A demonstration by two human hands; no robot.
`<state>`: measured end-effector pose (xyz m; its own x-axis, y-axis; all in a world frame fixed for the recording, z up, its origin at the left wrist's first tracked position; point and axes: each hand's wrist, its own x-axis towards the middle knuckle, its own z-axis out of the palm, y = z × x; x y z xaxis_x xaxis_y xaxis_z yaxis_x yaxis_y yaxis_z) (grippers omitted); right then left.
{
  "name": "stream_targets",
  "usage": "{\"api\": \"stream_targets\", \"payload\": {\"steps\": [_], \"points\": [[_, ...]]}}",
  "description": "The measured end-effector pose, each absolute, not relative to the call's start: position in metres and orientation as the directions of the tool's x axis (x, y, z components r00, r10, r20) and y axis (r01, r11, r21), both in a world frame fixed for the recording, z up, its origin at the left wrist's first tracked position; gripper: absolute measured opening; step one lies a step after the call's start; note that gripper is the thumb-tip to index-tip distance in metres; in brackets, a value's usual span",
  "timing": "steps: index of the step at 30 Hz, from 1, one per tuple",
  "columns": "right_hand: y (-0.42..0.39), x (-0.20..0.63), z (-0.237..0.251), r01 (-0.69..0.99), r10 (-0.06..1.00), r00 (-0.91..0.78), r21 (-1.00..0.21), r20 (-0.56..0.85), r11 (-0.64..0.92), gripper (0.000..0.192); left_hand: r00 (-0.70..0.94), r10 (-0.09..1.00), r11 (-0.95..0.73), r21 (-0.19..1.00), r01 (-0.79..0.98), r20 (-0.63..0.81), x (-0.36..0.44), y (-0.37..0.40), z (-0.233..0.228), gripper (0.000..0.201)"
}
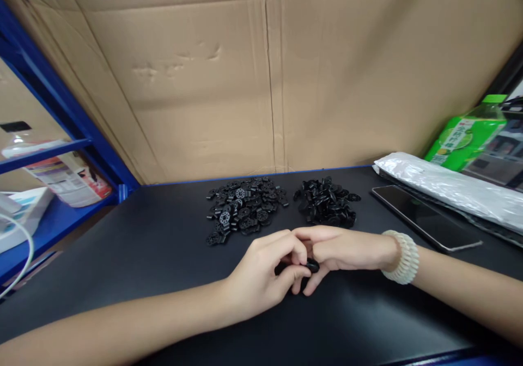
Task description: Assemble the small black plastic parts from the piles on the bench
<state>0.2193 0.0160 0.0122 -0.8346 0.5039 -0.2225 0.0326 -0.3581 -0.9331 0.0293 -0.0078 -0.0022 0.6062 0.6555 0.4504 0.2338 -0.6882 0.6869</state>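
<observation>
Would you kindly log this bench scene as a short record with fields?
Left hand: pinching a small black part with the other hand
Right hand: fingertips on the same part; coil band on its wrist
Left pile: round black pieces with holes
Right pile: plainer black pieces
Phone: flat on the black table, right side
Backdrop: cardboard

Matte black tabletop (pixel 122 257) with blue far edge, two heaps of black plastic parts (pixel 244 209) (pixel 327 201), cream coiled wristband (pixel 404 257), green-labelled bottle (pixel 466 137), plain brown cardboard backing (pixel 261 83), blue metal shelving (pixel 61 115), black phone (pixel 425 216)
</observation>
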Motion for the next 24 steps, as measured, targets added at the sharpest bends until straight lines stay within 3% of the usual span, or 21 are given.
{"api": "stream_targets", "payload": {"steps": [7,14,24], "points": [[0.021,0.225,0.013,0.017,0.433,-0.878,-0.918,-0.203,-0.396,0.025,0.608,0.685,-0.629,0.747,0.214,0.402,0.025,-0.005,-0.003,0.010],[0.023,0.228,0.007,-0.015,0.410,-0.901,-0.934,-0.142,-0.356,0.039,0.577,0.711,-0.602,0.772,0.203,0.403,0.026,-0.007,-0.003,0.011],[0.020,0.223,0.000,-0.077,0.493,-0.863,-0.936,-0.110,-0.342,0.034,0.456,0.824,-0.472,0.852,0.226,0.336,0.030,-0.004,-0.004,0.014]]}}
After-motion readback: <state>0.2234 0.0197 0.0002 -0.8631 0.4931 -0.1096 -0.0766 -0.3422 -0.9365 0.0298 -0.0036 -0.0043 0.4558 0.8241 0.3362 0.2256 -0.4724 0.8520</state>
